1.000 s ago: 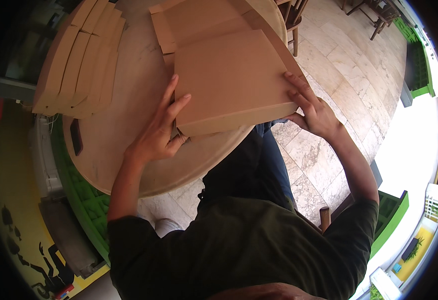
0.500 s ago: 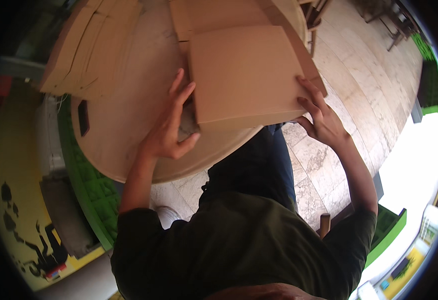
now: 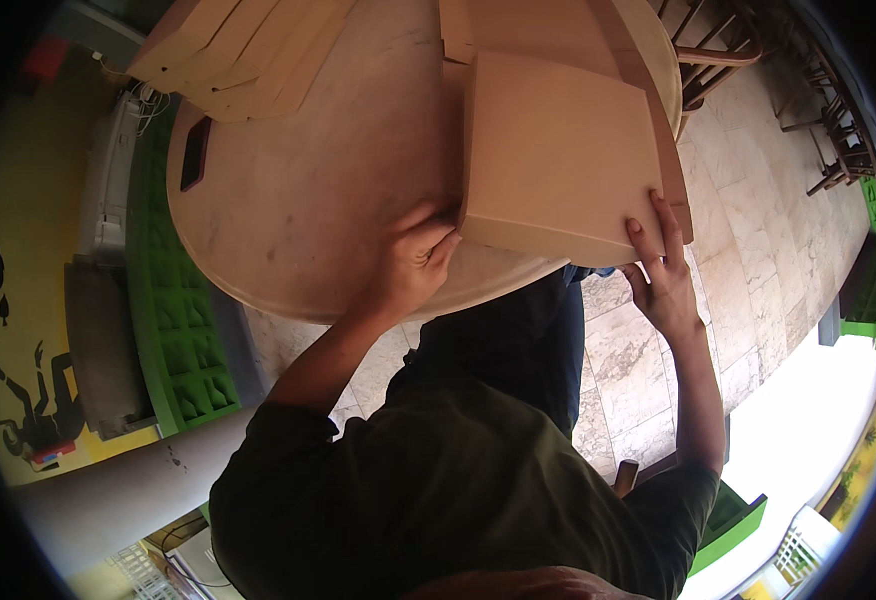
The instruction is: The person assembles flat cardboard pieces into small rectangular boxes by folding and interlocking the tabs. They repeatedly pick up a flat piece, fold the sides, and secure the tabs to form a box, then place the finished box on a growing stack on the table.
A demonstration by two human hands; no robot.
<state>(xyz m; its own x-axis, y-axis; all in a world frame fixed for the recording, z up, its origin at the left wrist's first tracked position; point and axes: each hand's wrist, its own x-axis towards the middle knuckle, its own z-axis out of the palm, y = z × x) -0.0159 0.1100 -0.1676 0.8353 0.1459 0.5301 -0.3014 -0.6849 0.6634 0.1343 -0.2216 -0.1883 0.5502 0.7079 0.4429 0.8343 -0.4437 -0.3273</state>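
1 dark phone (image 3: pixel 195 154), probably, on round table (image 3: pixel 298 200); wooden chairs (image 3: pixel 716 58) upper right.

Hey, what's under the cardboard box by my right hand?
The round table lies under the cardboard box, its rim showing below the box's near edge. The part directly beneath is covered, so anything there is hidden.

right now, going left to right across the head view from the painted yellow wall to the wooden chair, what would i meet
yellow wall with black painted figures → dark phone on the table → left hand → cardboard box → wooden chair at upper right
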